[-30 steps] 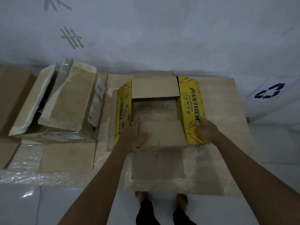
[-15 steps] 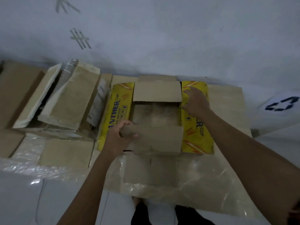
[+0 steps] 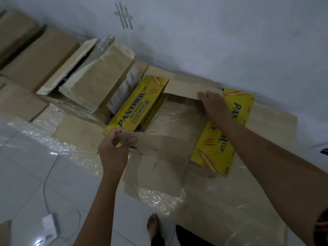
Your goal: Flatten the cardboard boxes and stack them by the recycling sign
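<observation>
A yellow "Panther Cup" cardboard box [image 3: 136, 105] lies open on a plastic-covered cardboard sheet [image 3: 213, 201] on the floor. Its yellow side panels splay left and right, with plain brown flaps at the near and far ends. My left hand [image 3: 113, 148] pinches the left end of the near brown flap [image 3: 159, 144]. At the far brown flap [image 3: 184, 87], my right hand [image 3: 214, 103] rests with its fingers on the edge. A second, plain brown box [image 3: 99, 80] sits opened to the left, against the wall.
Flat brown cardboard [image 3: 35, 50] lies along the white wall at far left. White floor tiles with a thin cable and a small white adapter [image 3: 49, 222] fill the near left. My bare foot [image 3: 154, 226] stands at the sheet's near edge. A dark mark [image 3: 324, 150] shows at the right edge.
My right hand moved from the yellow right panel to the far brown flap. My left hand keeps hold of the near flap. The view swung left, so the recycling sign slid almost out of frame.
</observation>
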